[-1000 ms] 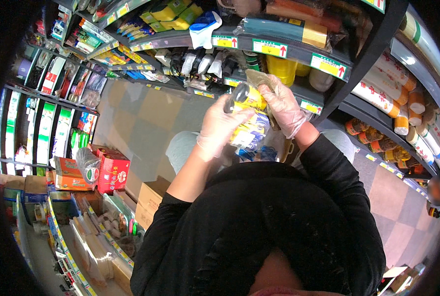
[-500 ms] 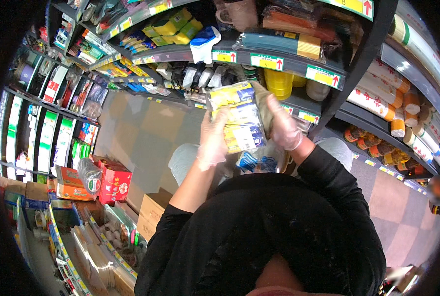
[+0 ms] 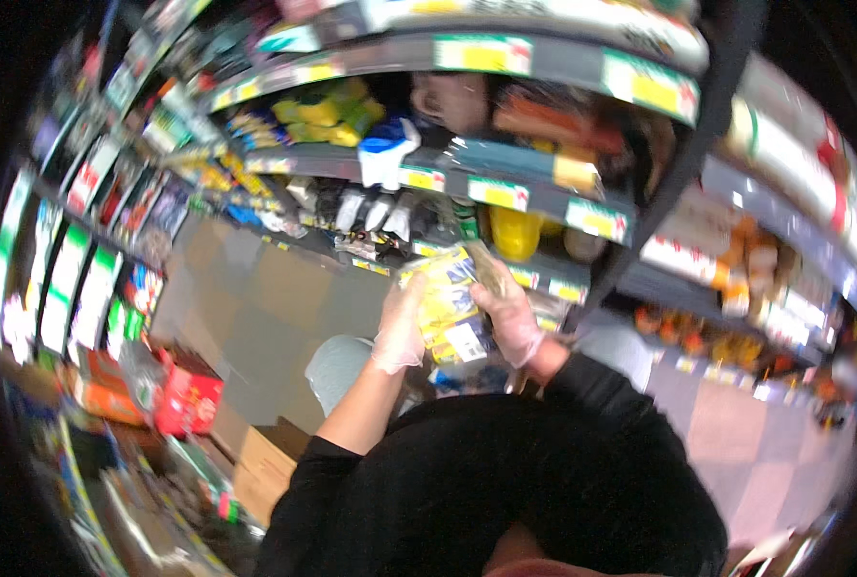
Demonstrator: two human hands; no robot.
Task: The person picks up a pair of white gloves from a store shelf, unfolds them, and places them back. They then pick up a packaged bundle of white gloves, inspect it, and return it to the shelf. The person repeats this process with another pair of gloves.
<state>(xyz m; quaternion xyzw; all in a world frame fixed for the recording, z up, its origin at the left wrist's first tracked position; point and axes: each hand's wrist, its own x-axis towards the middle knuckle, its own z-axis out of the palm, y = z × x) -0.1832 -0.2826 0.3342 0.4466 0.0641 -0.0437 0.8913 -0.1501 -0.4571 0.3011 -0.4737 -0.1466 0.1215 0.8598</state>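
My left hand (image 3: 402, 325), in a clear thin glove, grips the left side of a yellow-and-blue plastic packet (image 3: 451, 306) with a white label near its lower end. My right hand (image 3: 513, 319), gloved the same way, is closed at the packet's right edge, its thumb lying toward the front. An olive-brown piece (image 3: 489, 272) shows between that hand and the packet; its kind is too blurred to tell. Under the packet, by my lap, is a clear bag with blue marks (image 3: 457, 378), partly hidden by my body.
A shelf (image 3: 352, 165) with price tags curves ahead, bearing yellow-green packs (image 3: 327, 113), a blue-and-white item (image 3: 386, 154) and, lower, a yellow container (image 3: 515, 233). Long rolled packs (image 3: 794, 159) fill the right shelves. A red box (image 3: 188, 392) and an open cardboard carton (image 3: 267, 462) stand left.
My view has tilted up and smeared, so shelves and hands sit differently in it. Both hands, still on the packet, are closer to my body; my right thumb has come over the packet's edge.
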